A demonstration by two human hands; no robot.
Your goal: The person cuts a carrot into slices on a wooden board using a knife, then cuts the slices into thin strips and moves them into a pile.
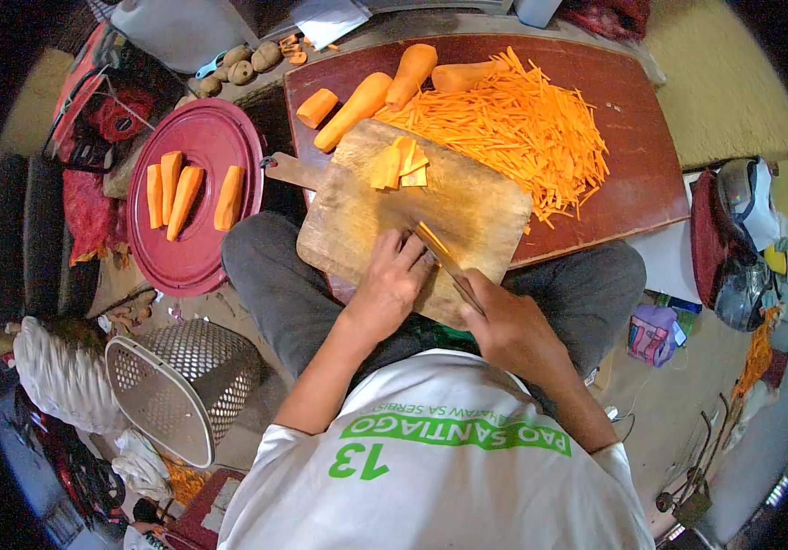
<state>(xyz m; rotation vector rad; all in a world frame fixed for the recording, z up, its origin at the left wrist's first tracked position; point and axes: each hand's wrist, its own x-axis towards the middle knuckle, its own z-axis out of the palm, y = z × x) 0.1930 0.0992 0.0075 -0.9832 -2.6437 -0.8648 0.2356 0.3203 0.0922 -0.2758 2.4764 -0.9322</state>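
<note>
A worn wooden cutting board (339, 225) lies tilted across my lap. My right hand (513, 328) grips a kitchen knife (449, 266), its blade pointing up and left across the board. Beside the blade, my left hand (392, 280) is closed with bent fingers pressed on the board, on a carrot piece that is mostly hidden. A thin carrot strip (433, 238) shows along the blade near the fingertips. Farther up the board lie several flat carrot slices (400, 165), overlapping in a small stack.
Behind the board, a dark red tabletop (632, 174) bears a big heap of carrot sticks (531, 128) and several peeled carrots (412, 75). More carrot pieces (186, 197) rest on a round red lid (215, 128) at left. A perforated basket (197, 367) lies on its side below it.
</note>
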